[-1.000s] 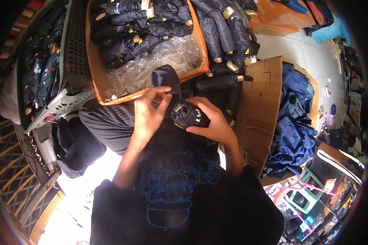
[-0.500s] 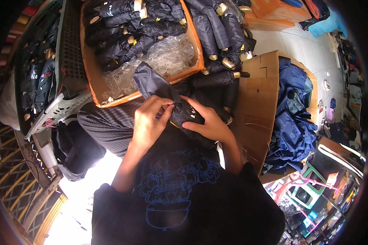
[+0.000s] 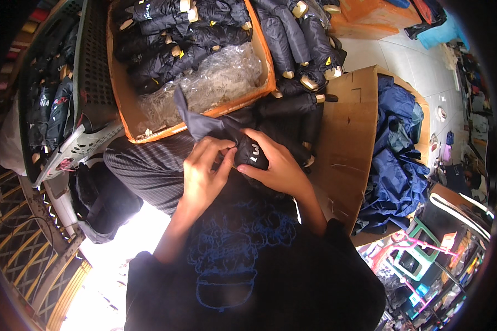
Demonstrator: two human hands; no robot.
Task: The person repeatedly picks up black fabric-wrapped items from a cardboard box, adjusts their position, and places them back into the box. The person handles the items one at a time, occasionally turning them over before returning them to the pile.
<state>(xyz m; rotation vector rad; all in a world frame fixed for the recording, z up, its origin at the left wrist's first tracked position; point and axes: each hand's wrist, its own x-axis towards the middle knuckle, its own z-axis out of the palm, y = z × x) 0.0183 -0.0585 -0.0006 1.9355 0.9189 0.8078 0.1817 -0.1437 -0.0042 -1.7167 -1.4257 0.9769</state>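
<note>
In front of my chest I hold a black folded umbrella (image 3: 252, 152) with white lettering. My right hand (image 3: 281, 169) is wrapped around its side, thumb and fingers curved over the fabric. The fingertips of my left hand (image 3: 204, 168) are pinched at the umbrella's left edge. From there a loose dark grey flap of cloth (image 3: 201, 122) sticks out toward the box; whether it is a sleeve or part of the canopy I cannot tell. My left palm hides part of the pinched spot.
Ahead stands an orange-edged carton (image 3: 268, 69) with black folded umbrellas and clear plastic wrap. More umbrellas (image 3: 276, 41) are piled beside it. At left is a grey perforated crate (image 3: 96, 60) of umbrellas; at right, a cardboard box (image 3: 345, 132) with blue cloth (image 3: 397, 160).
The loose grey cloth has folded down and narrowed, its tip shifting left. The umbrella has turned slightly in my right hand. My left hand stays pinched at its edge.
</note>
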